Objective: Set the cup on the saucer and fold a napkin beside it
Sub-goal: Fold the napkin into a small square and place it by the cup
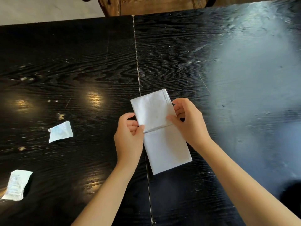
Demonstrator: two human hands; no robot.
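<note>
Head view, single frame. A white napkin is laid on a black wood-grain table, near the middle of the frame. It lies across a pale seam between the two table boards. The napkin is folded to a long narrow strip, slightly tilted, with the far end lying further left than the near end. A flap is folded over the far half, and its free edge runs across the strip about midway.

The left hand is placed at the left end of that edge. The edge is pinched between the thumb, on top, and curled fingers tucked at the strip's side. The right hand is placed at the right end of the same edge. Its thumb is laid on top of the flap and its fingers are curled against the strip's right side. Whether they reach under the flap cannot be told. The near half of the strip lies flat on the table, untouched.

Two small white sachets are noted well left of the napkin. The upper sachet is about level with the hands. The lower sachet is by the left frame edge. Brown wooden furniture is seen beyond the table's far edge. Broad pale glare is recorded on the right part of the table.
</note>
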